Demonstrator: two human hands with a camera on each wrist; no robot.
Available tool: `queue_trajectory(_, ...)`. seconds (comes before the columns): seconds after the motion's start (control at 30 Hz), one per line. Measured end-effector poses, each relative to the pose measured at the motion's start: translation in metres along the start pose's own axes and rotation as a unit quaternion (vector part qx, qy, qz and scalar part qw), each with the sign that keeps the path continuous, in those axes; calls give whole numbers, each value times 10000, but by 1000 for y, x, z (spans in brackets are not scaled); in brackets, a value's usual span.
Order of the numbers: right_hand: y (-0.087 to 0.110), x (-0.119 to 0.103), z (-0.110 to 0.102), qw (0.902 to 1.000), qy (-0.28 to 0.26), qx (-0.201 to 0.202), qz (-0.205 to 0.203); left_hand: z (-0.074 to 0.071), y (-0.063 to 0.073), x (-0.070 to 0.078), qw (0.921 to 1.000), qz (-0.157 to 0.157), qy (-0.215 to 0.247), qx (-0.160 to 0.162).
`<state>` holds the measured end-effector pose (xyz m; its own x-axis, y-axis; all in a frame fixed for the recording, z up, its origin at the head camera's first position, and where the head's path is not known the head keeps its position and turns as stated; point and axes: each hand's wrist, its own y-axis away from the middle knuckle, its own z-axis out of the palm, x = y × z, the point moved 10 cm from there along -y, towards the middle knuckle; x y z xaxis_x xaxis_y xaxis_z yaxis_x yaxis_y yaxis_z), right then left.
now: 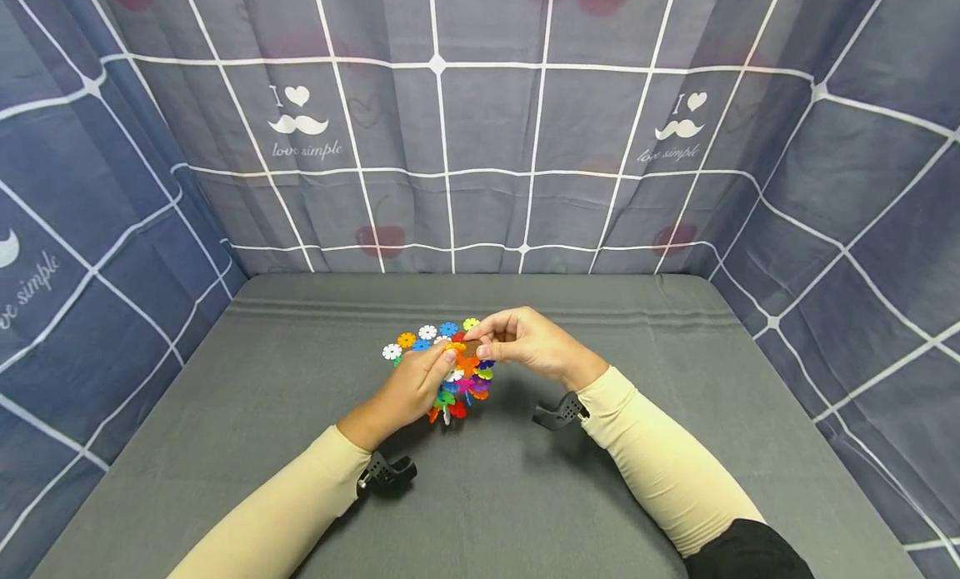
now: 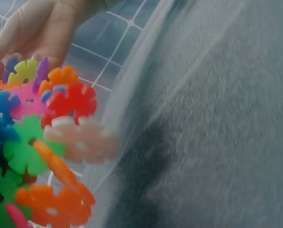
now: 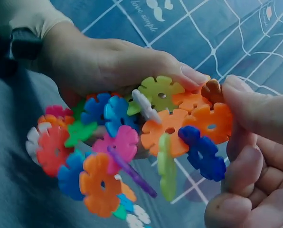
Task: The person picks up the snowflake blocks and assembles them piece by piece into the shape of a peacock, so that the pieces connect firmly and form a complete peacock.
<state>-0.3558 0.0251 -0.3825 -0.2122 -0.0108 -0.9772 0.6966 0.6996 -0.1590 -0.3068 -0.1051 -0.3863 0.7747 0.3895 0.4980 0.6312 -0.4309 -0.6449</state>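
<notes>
A many-coloured cluster of interlocked plastic flower discs (image 1: 459, 406) is held by my left hand (image 1: 401, 391), its thumb on top by an orange disc. My right hand (image 1: 538, 346) is at the cluster's right side, pinching a brown flower disc (image 3: 212, 91) between thumb and fingertips, right at the orange discs (image 3: 210, 124) there. A dark blue disc (image 3: 205, 154) juts out close to the right fingers. In the left wrist view, a pale disc (image 2: 82, 140) and an orange disc (image 2: 56, 205) stick out from the cluster's side. The left palm hides part of it.
White, orange and blue discs (image 1: 422, 345) show just beyond the left hand. A grey cloth (image 1: 637, 312) covers the table. Blue-grey checked curtains (image 1: 487, 121) stand behind it and at both sides. Each wrist wears a black strap mount (image 1: 558, 412).
</notes>
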Motion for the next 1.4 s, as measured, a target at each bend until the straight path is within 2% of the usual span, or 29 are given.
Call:
queue_trajectory(0.07,-2,-3,-7,9997,186,135,-85,0,0,-11,9986,-477,220,-42)
queue_trajectory(0.13,-6,-2,-22,9980,384,475,-178,-3,0,-25,9926,-1106,492,37)
queue_trajectory(0.23,-10,11,-48,9879,1091,1097,-128,-14,4,-48,9740,-1988,998,427)
queue_trajectory(0.3,-13,27,-58,9730,1905,1301,54,-24,7,-60,9594,-2367,1314,791)
queue_trajectory(0.4,-23,55,-54,9379,3299,1008,375,-34,10,-73,9457,-2595,1616,1100)
queue_trajectory(0.47,-34,72,-45,9144,3962,710,429,-34,13,-78,9432,-2658,1684,1064)
queue_trajectory(0.53,-47,82,-39,8939,4422,603,415,-31,13,-79,9444,-2639,1728,928)
queue_trajectory(0.6,-58,87,-36,8802,4694,609,360,-27,13,-78,9469,-2606,1717,776)
queue_trajectory(0.67,-66,88,-36,8762,4759,696,324,-22,11,-76,9512,-2484,1719,627)
queue_trajectory(0.73,-69,87,-39,8872,4543,716,378,-20,10,-73,9574,-2361,1574,532)
queue_trajectory(0.87,-64,79,-49,9251,3689,749,495,-17,8,-67,9690,-2165,1133,368)
queue_trajectory(0.97,-56,61,-59,9551,2797,878,422,-15,4,-57,9787,-1877,808,204)
queue_trajectory(1.07,-46,34,-63,9806,1705,960,135,-12,0,-44,9867,-1498,621,95)
queue_trajectory(1.13,-38,13,-59,9887,1194,898,-82,-8,-1,-37,9900,-1310,521,41)
queue_trajectory(1.2,-30,-7,-49,9921,987,712,-314,-6,0,-34,9915,-1218,453,23)
queue_trajectory(1.3,-22,-30,-31,9912,1123,427,-560,-5,1,-31,9930,-1145,264,86)
queue_trajectory(1.4,-20,-42,-17,9892,1265,246,-694,-8,-1,-26,9955,-930,-40,180)
